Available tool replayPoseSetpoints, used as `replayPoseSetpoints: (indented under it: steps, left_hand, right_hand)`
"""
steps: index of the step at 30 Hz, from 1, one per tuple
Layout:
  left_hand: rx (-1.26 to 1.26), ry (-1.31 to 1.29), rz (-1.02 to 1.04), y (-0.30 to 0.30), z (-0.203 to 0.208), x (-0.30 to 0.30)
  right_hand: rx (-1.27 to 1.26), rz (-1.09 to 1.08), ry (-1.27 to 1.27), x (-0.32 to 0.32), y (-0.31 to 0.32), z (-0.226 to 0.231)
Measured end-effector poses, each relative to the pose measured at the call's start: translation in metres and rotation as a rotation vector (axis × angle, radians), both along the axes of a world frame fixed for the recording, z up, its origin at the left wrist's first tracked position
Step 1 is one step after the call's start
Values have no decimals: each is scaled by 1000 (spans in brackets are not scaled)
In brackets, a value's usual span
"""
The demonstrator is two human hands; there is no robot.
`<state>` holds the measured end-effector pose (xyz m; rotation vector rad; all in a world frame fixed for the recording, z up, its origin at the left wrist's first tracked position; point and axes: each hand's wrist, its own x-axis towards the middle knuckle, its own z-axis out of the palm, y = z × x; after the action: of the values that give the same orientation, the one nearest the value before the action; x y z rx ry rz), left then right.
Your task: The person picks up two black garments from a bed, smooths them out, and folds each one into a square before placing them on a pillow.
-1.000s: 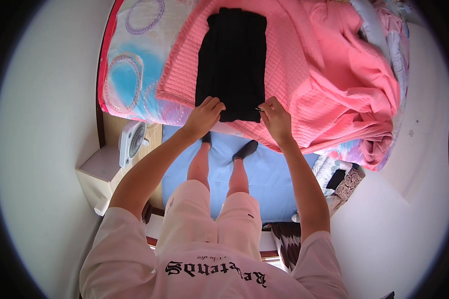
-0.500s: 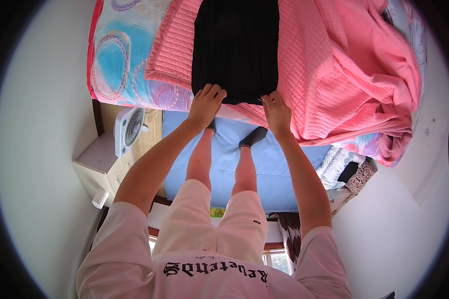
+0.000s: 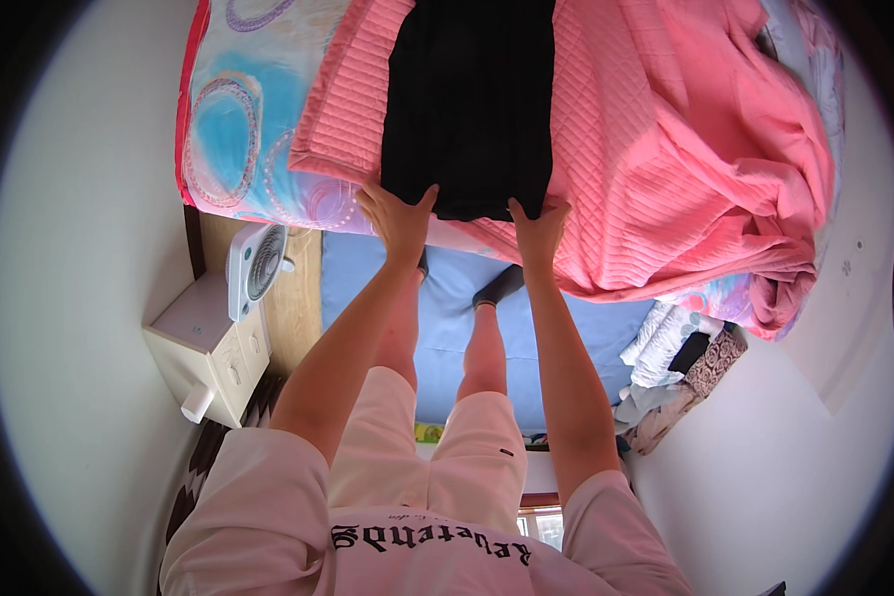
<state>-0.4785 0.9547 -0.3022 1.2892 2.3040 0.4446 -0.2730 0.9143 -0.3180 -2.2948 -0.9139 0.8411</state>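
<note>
A black piece of clothing (image 3: 470, 109) lies flat in a long rectangle on the pink quilt; its upper part runs out of view, so I cannot tell its exact kind. My left hand (image 3: 399, 221) rests at its near left corner, fingers spread over the quilt edge and thumb apart beside the cloth's hem. At the near right corner is my right hand (image 3: 540, 236), its thumb against the hem and its fingers apart to the right. Neither hand shows a grip on the cloth.
The pink quilt (image 3: 606, 238) is rumpled at right over a patterned bedsheet (image 3: 278, 89). A white fan (image 3: 258, 270) stands by a pale cabinet (image 3: 207, 338) at left. Below, my feet stand on a blue mat (image 3: 447, 343); folded cloths (image 3: 666, 343) lie at its right.
Both hands pinched the near corners of the black clothing before; now their fingers have loosened and spread. The cloth's near edge sits slightly lower in view.
</note>
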Motion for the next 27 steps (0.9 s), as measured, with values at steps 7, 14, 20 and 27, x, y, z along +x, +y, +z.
replayPoseSetpoints:
  steps: [7,14,20,27]
  left_hand:
    - [-89,-399,321,-7,-14,3]
    - [-29,-361,124,0,-3,2]
    - [-81,-733,223,4,36,15]
    - [-142,-1214,416,-2,148,5]
  right_hand:
    - [-25,-108,383,-5,6,-12]
    - [-5,-298,660,-24,1,-6]
    - [95,-301,841,-12,1,25]
    - [123,-398,991,1,-7,166]
